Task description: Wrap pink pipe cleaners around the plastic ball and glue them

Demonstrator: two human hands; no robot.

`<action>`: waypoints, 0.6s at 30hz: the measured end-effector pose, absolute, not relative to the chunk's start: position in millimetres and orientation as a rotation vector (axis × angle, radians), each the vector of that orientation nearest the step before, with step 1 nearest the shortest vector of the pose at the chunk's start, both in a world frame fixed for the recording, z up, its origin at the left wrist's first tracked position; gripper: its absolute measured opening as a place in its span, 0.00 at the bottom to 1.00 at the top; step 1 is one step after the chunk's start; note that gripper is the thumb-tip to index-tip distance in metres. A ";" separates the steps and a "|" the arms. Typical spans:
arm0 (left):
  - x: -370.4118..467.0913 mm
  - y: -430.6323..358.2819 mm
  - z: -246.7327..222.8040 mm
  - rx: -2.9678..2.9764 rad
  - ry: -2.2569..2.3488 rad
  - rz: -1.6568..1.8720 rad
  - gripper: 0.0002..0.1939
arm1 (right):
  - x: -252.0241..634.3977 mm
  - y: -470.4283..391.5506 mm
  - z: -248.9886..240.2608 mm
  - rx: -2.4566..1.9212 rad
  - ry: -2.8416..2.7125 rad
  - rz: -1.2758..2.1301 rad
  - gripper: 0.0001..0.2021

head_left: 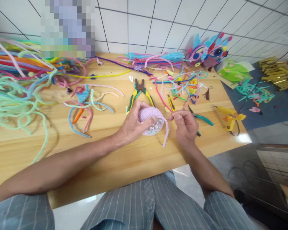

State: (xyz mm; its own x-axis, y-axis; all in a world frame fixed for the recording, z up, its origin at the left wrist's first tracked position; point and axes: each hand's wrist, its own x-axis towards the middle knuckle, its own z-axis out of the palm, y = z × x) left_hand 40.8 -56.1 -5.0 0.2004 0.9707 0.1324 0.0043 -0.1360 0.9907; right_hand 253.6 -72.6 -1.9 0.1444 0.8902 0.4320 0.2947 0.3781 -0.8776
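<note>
My left hand (135,123) is closed around a ball wrapped in lilac pipe cleaner (150,112). Its thumb presses on a bare patch with a clear, shiny core (156,126). A loose lilac end (166,132) hangs from the ball's right side. Just right of it, my right hand (185,126) is raised with thumb and fingers pinched together. A pink pipe cleaner (162,97) reaches to these fingertips; whether they grip it, I cannot tell. Behind the ball lie pliers with yellow and green handles (140,88).
Pipe cleaners pile up at the left (12,99) and along the back (156,60). A yellow cutter (171,103), teal-handled pliers (203,119) and a yellow glue gun (227,116) lie to the right. Colourful decorated figures (207,52) stand by the tiled wall.
</note>
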 end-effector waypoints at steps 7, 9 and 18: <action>41.4 -56.0 -4.7 1.408 1.036 1.138 0.21 | 252.5 -69.7 -2.8 -1.075 -1.304 0.710 0.13; 41.7 -56.0 -5.0 1.416 1.032 1.153 0.20 | 253.0 -69.4 -3.1 -1.059 -1.308 0.726 0.12; 41.3 -56.0 -8.1 1.411 1.002 1.152 0.20 | 251.7 -66.0 -8.2 -1.052 -1.257 0.722 0.07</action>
State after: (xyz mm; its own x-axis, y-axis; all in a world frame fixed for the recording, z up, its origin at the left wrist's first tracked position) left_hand 41.3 -56.0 -8.1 0.1980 0.9704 0.1381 0.0017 -0.1412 0.9900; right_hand 251.7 -66.0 -8.2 0.2017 0.8958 0.3961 0.1087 0.3814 -0.9180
